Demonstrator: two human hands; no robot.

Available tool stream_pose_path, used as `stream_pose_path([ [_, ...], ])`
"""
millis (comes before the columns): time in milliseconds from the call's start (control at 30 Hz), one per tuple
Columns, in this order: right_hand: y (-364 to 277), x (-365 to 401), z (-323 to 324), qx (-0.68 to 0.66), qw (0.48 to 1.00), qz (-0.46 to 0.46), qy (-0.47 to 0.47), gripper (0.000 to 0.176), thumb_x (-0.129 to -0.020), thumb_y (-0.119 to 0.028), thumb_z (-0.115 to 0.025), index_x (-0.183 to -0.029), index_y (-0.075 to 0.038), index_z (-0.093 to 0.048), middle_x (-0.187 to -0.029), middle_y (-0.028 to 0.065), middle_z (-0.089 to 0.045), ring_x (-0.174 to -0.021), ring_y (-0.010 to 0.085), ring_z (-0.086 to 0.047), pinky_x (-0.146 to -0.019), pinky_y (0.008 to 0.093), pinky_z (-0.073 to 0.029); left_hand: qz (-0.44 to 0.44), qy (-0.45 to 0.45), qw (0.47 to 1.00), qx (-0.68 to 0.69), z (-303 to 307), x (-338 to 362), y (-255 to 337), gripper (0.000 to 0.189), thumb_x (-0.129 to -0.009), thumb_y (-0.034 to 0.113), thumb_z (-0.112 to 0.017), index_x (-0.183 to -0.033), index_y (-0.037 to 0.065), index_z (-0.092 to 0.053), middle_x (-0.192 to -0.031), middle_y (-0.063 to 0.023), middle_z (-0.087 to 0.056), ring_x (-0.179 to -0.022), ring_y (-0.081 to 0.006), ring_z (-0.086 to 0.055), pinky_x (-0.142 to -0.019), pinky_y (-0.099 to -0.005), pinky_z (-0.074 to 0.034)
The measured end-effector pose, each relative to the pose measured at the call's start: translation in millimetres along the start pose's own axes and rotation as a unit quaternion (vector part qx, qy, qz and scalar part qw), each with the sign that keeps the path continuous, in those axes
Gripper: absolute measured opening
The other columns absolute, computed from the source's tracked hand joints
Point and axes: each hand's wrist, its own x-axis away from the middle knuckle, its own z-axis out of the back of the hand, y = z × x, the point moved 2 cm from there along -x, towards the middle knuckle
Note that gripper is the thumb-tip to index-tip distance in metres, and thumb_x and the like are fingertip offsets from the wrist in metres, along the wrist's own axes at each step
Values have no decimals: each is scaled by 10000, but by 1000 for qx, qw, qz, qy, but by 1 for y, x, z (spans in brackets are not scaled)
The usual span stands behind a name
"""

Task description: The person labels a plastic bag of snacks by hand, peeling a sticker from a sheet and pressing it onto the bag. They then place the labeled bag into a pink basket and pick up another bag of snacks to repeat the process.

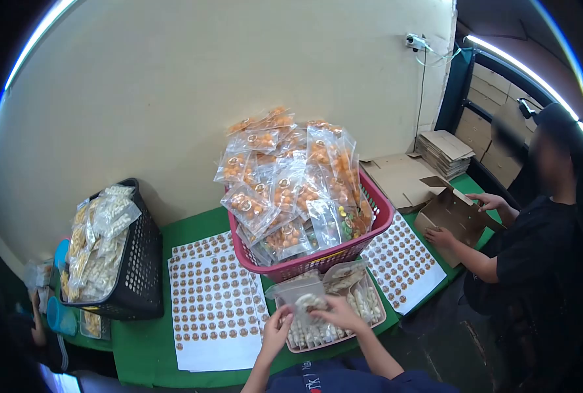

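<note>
Close to my body, over a pale pink tray, both hands are at a clear plastic packet with whitish contents. My left hand pinches its left edge with bent fingers. The fingers of my right hand are closed on its right side, near a brown round patch. Rows of similar packets stand in the tray under my hands. To the left of my left hand lie white sheets of round brown stickers. Just beyond the tray stands a pink basket heaped with packets of orange pieces.
A black basket of pale packets stands at the left on the green table. Another sticker sheet lies at the right. Beyond it, a person in black handles an open cardboard box. Flattened cardboard is stacked near the wall.
</note>
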Motion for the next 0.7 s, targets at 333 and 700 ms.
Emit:
stream_pose_path([
  [333,50,-23,84,489,841,11,233,287,-647,-44,-537,-907,-106,-642,-1005,75,-528,-1058,245,-411,-942,501,-157,27,-52,972,-227,-12,11,-119,982,-688,382,-675,-1304,-69,-57,-1267,-319,-208,-1171,-443,-244,-985,-429,-242],
  [700,112,-54,65,545,801,2,248,318,-696,-26,-485,-988,-118,-572,-1055,76,-486,-1075,267,-381,-943,550,-142,29,-42,979,-199,-20,12,-132,1018,-699,383,-669,-1313,-64,9,-1315,-298,-167,-1230,-398,-203,-1020,-404,-181],
])
